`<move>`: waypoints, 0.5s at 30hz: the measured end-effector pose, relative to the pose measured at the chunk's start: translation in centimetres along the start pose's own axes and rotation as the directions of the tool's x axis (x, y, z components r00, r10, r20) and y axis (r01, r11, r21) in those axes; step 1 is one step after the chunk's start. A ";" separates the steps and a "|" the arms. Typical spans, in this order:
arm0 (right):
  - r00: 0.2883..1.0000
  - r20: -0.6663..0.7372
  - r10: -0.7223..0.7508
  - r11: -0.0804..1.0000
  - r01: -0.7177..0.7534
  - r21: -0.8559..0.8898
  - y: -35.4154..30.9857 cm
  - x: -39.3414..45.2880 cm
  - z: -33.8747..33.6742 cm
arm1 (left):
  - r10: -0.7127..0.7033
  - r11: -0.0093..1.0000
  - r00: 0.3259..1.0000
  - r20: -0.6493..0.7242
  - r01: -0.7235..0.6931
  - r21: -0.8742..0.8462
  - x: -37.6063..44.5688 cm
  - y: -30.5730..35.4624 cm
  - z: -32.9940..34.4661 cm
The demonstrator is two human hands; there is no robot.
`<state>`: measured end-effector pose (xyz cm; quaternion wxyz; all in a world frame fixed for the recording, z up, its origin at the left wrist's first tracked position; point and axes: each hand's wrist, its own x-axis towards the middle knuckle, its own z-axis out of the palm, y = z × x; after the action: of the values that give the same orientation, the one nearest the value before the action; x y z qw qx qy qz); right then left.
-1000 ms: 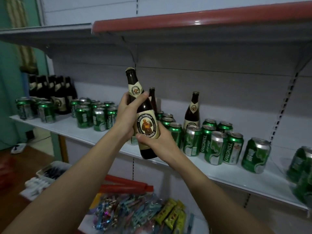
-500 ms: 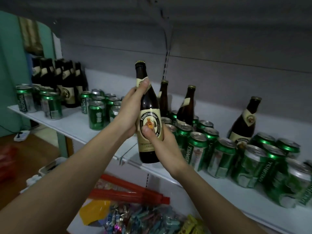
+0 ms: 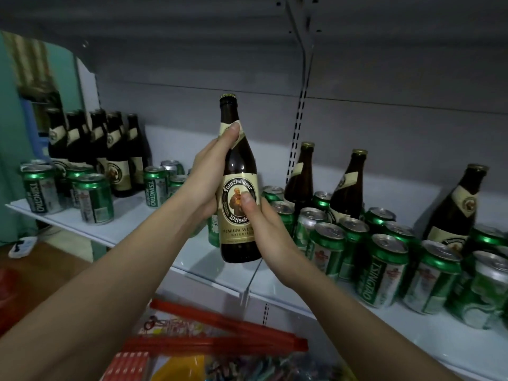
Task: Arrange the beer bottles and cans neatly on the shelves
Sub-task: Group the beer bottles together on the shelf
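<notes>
Hands, left (image 3: 209, 180) and right (image 3: 264, 224), clasp upright bottle (image 3: 238, 188).

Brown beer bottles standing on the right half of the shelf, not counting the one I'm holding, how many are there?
3. One bottle stands by the slotted upright, a second bottle right of it, and a third bottle far right. All rise behind green cans, which hide their bases.

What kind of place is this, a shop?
Probably a small shop: slotted metal shelving stocked with many green cans and brown bottles, and packaged goods on the shelf below.
</notes>
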<state>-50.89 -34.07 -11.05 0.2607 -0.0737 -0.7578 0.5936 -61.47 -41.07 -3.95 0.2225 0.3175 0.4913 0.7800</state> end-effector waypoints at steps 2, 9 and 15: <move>1.000 0.006 0.003 1.000 -0.003 -0.014 0.1 1.0 0.7 | -0.003 1.000 1.000 0.008 0.003 -0.005 0.8 0.3 -1.1; 0.998 0.044 0.046 0.987 -0.038 -0.156 -0.9 4.3 2.3 | -0.012 1.000 0.998 0.060 0.012 0.006 3.3 1.4 -4.6; 0.960 -0.247 -0.129 0.961 0.060 -0.270 -5.1 7.7 2.4 | -0.035 0.999 0.992 0.119 0.030 0.045 4.3 3.3 -8.0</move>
<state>-57.61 -34.33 -4.30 0.3750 -0.1483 -0.7905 0.4610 -70.34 -44.59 -2.34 0.2570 0.3604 0.4991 0.7450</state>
